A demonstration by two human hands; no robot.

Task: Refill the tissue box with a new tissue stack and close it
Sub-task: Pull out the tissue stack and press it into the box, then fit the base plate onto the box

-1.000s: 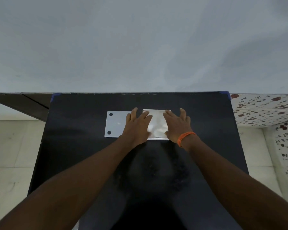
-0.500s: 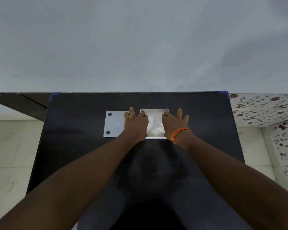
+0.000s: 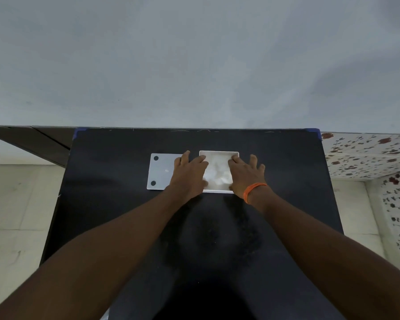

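A white square tissue box [image 3: 219,153] stands open on the black table [image 3: 125,215], towards its far side. A crumpled white tissue stack [image 3: 217,172] fills the box. My left hand [image 3: 188,174] lies flat over the box's left rim, with its fingertips and thumb on the tissues. On the right rim rests my right hand [image 3: 245,175], wearing an orange wrist band; two fingers and the thumb touch the tissues and the other fingers spread outside. The flat white lid [image 3: 159,172], with two black dots, lies on the table left of the box, partly under my left hand.
The table's far edge meets a grey wall, with blue tape at both far corners. Pale floor tiles show on the left, and flower-patterned tiles [image 3: 365,155] on the right.
Both hands have slid outward from the middle of the tissue stack to the box's left and right sides, so more of the tissue shows between them.
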